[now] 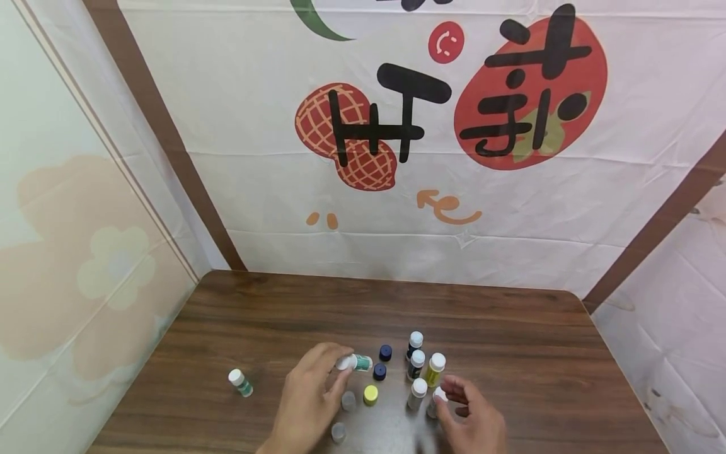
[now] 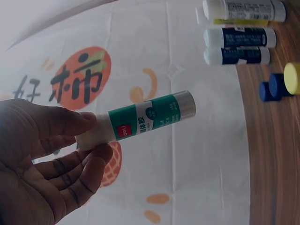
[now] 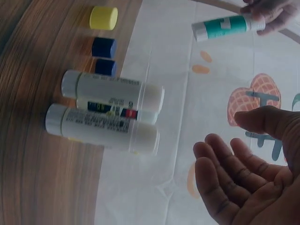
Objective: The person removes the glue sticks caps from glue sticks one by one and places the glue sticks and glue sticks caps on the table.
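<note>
My left hand (image 1: 309, 391) pinches a green-labelled glue stick (image 2: 145, 118) by its white end, between thumb and fingertips. The stick is held tilted, its greyish end pointing away from the palm. My right hand (image 1: 476, 416) is beside a standing group of glue sticks, fingers loosely bent and nothing in its grasp; in the right wrist view a gap shows between fingertips and sticks. The group has two white-grey sticks (image 3: 107, 91), two dark blue ones (image 2: 243, 38) and a yellow one (image 1: 433, 375), all with white tops.
Between the hands stand two navy caps (image 1: 379, 371), a yellow cap (image 1: 370, 395) and two clear caps (image 1: 338, 432). Another green glue stick (image 1: 241, 383) stands alone at the left of the wooden table (image 1: 510, 334). A printed cloth (image 1: 255, 170) hangs behind.
</note>
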A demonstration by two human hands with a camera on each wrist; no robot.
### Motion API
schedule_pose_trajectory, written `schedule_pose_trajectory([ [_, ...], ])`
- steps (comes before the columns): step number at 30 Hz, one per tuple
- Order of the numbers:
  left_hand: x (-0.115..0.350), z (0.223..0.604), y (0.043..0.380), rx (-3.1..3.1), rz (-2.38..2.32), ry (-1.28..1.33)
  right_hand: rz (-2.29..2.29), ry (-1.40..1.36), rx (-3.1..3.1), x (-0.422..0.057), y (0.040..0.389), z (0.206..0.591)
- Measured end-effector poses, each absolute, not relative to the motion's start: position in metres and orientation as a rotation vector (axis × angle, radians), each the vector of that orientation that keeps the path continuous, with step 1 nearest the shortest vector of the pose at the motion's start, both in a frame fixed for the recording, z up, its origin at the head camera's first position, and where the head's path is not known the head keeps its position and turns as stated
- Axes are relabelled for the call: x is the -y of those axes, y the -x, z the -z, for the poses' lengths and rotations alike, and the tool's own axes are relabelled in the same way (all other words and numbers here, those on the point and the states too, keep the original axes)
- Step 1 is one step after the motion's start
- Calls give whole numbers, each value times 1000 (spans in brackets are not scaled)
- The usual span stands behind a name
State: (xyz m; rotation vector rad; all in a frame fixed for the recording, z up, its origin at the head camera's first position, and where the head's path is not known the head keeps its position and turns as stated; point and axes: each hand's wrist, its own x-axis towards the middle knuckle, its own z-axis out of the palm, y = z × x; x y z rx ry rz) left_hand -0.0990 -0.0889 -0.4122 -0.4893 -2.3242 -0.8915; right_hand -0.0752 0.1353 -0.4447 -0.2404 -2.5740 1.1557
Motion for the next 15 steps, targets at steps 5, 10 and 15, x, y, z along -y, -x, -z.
schedule_pose_trajectory([
  [5, 81, 412, 96, 2306, 923, 533, -1167, 124, 2681, -128, 76, 441],
  [10, 76, 411, 93, 2397, 935, 551, -1144, -29, 2780, -122, 76, 438],
  [15, 69, 410, 90, 2436, 896, 595, -1090, -168, 2779, -117, 74, 438],
])
